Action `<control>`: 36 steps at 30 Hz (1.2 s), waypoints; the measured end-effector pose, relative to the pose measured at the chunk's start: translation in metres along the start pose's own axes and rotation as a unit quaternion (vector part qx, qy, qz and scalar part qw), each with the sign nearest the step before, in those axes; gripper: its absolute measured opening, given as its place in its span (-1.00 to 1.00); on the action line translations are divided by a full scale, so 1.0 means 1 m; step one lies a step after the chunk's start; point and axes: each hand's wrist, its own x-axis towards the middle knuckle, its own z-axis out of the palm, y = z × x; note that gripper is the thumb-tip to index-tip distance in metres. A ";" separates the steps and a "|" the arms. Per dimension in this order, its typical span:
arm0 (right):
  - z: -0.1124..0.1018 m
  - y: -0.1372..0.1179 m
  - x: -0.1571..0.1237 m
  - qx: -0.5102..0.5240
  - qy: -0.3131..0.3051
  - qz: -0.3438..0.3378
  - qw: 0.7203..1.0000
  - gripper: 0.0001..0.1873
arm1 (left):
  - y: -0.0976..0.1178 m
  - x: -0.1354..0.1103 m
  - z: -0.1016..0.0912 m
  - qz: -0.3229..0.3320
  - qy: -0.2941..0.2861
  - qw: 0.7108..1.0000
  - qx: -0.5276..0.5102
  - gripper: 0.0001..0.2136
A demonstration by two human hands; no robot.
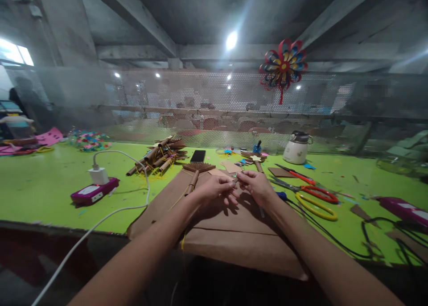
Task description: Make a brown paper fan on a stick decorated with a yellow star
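A small piece (235, 180), too small to identify, is pinched in the fingertips of the right hand (257, 186), above the brown paper sheet (234, 235) at the near middle of the bench (50, 172). The left hand (219, 191) is held just beside it, thumb and forefinger brought close to the piece, other fingers loosely curled; whether it is also gripped there cannot be told. The sheet is spread over the bench's near edge. Just to the far left of the hands, a pleated paper fan (199, 167) with a rolled handle is laid on the sheet, a black smartphone (198, 156) beyond it. Farther left, rolled brown paper pieces (158, 158) with yellow strings are heaped. Beyond the right hand, a yellow star (256, 159) is seen on another brown paper piece. On the right, orange-handled scissors (319, 193) and yellow-handled scissors (316, 208) are laid close together, with a white bottle (295, 150) stood farther back. On the left, a white charger (99, 175) is plugged into a purple power strip (94, 192). A red, blue and yellow flower ornament (283, 66) is hung at the far right.
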 end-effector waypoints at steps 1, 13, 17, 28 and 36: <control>0.000 0.000 0.000 -0.001 0.003 -0.005 1.000 -0.68 | -0.001 0.000 0.000 0.000 0.002 1.000 0.000 -0.72; 0.005 -0.005 -0.003 -0.076 0.048 -0.048 0.995 -0.66 | -0.021 0.015 0.000 0.008 -0.009 1.000 0.012 -0.76; 0.008 -0.009 -0.006 -0.090 0.064 -0.052 0.993 -0.65 | -0.021 0.014 0.003 0.031 -0.005 0.999 0.031 -0.79; 0.009 -0.011 -0.006 -0.064 0.059 -0.036 0.996 -0.65 | -0.004 0.000 0.015 0.042 -0.013 0.998 0.043 -0.82; 0.005 -0.007 -0.002 -0.071 0.054 -0.045 0.995 -0.67 | -0.004 -0.001 0.016 0.040 -0.061 0.997 0.015 -0.79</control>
